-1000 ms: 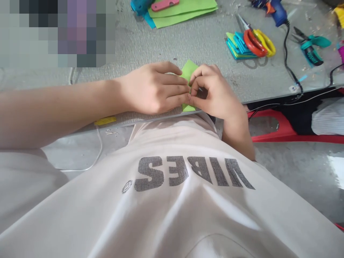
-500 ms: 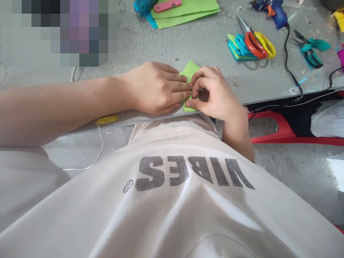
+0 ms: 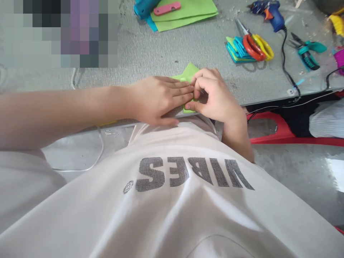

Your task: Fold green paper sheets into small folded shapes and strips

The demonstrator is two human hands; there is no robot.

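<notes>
A piece of green paper (image 3: 191, 70) lies at the near edge of the table, partly covered by both hands. My left hand (image 3: 158, 98) rests flat over its left part, fingers stretched toward the right and thumb apart near the table edge. On the paper's right side is my right hand (image 3: 216, 95), its fingers curled and their tips touching the left fingertips. The right thumb presses the paper's lower part. Some green paper shows above the left fingers; how it is folded beneath them is hidden.
Red-and-yellow-handled scissors (image 3: 258, 47) lie on a stack of folded blue and green papers (image 3: 238, 50). Beyond are a blue glue gun (image 3: 275, 16), its black cord (image 3: 285, 64), and teal pliers (image 3: 307, 52). Green sheets (image 3: 188, 18) with a pink cutter (image 3: 167, 8) lie at the back.
My left hand has shifted slightly toward me, and its thumb has spread out. More green paper shows above its fingers. My right hand stays nearly in place.
</notes>
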